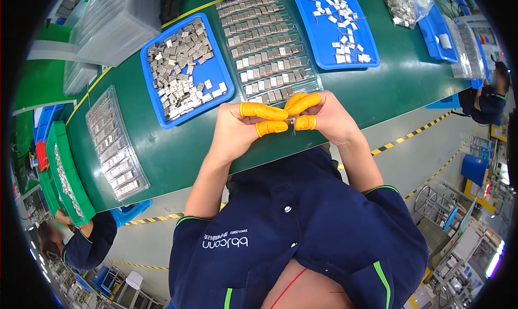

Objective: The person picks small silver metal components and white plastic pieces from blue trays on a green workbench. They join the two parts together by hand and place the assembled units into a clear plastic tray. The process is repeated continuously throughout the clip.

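My left hand (237,126) and my right hand (328,117) meet over the near edge of the table, with yellow finger covers on thumbs and index fingers. Pinched between their fingertips is a small wired part (291,122), mostly hidden, with thin wire ends hanging below. Just beyond my hands lies a clear blister tray (315,82) with rows of small metal-and-white parts. To its left, a blue tray (226,85) holds a loose heap of similar parts. A second blue tray (324,53), at the right, carries scattered white parts with thin wires.
Another filled clear tray (108,142) lies at the left, near a green bin (81,204). Stacked clear trays (118,23) rise at the back left. A plastic bag of parts (402,7) and a further blue tray (431,34) sit at the right. Co-workers are at both sides.
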Tool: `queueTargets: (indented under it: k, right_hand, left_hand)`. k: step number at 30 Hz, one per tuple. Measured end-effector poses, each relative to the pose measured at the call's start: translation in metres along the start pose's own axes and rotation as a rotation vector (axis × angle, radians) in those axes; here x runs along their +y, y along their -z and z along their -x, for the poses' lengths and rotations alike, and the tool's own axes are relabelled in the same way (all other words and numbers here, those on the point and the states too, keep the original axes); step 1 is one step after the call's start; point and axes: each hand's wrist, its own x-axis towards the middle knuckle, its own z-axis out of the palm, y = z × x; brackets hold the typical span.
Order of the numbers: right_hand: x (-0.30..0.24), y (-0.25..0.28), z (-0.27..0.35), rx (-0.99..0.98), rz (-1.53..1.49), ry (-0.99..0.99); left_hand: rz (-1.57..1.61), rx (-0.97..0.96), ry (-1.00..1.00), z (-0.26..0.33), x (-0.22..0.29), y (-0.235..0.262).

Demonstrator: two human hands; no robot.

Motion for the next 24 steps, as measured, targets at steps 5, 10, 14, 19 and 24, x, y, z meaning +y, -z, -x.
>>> queueTargets:
  k: [5, 10, 14, 19, 24]
  right_hand:
    - [0.004, -0.004, 0.007, 0.122, 0.022, 0.060]
    - [0.009, 0.005, 0.007, 0.307, 0.572, 0.423]
    - [0.008, 0.028, 0.000, 0.601, 1.251, 0.736]
    - [0.019, 0.037, -0.010, 0.558, 1.446, 0.831]
    - [0.025, 0.039, -0.013, 0.519, 1.451, 0.827]
  left_hand:
    - [0.093, 0.106, -0.079, 0.001, -0.022, -0.012]
    - [0.036, 0.236, -0.152, 0.000, -0.032, -0.025]
    - [-0.075, 0.401, -0.256, 0.001, -0.036, -0.014]
    - [-0.070, 0.549, -0.297, 0.010, -0.036, 0.004]
    - [-0.113, 0.657, -0.316, 0.019, -0.031, 0.015]
